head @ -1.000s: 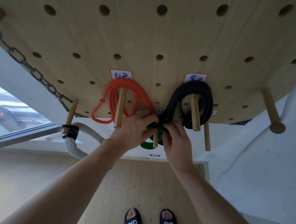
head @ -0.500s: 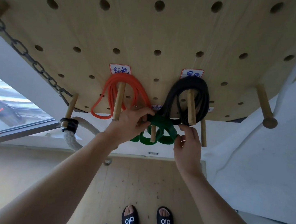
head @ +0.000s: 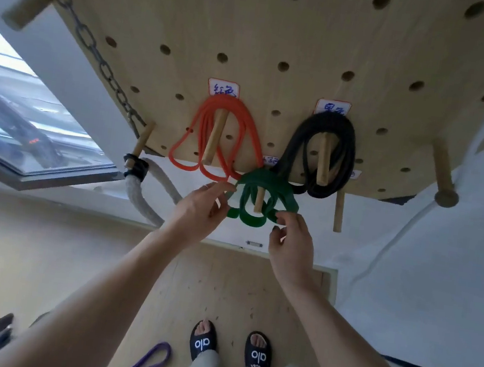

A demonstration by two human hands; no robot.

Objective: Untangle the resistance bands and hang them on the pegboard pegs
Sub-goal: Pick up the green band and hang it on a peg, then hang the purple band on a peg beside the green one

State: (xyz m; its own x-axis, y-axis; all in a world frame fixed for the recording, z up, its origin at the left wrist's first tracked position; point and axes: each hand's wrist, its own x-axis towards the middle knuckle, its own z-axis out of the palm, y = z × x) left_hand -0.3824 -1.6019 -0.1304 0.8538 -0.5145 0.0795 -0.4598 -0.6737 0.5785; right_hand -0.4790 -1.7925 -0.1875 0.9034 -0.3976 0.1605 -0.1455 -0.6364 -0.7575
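A green band (head: 265, 186) hangs in loops on a short peg (head: 259, 199) below the wooden pegboard (head: 285, 35). Higher up on their own pegs hang a red band (head: 243, 128) under a label at the left and a black band (head: 347, 142) under a label at the right. My left hand (head: 200, 208) reaches up with relaxed fingers whose tips touch the green band's left loop. Just under the green band's lower right loop, my right hand (head: 291, 245) touches it with a fingertip. A purple band (head: 146, 361) lies on the floor by my feet.
A metal chain (head: 97, 53) runs down the board's left side to a peg holding a thick white rope (head: 140, 197). Bare pegs (head: 338, 211) (head: 443, 176) stick out at the right. A window is at the left and a white wall at the right.
My left hand has loosened from its grip on the green band, and its fingers are now straighter. Both hands have drawn slightly down from the peg. The green band now hangs spread on its peg.
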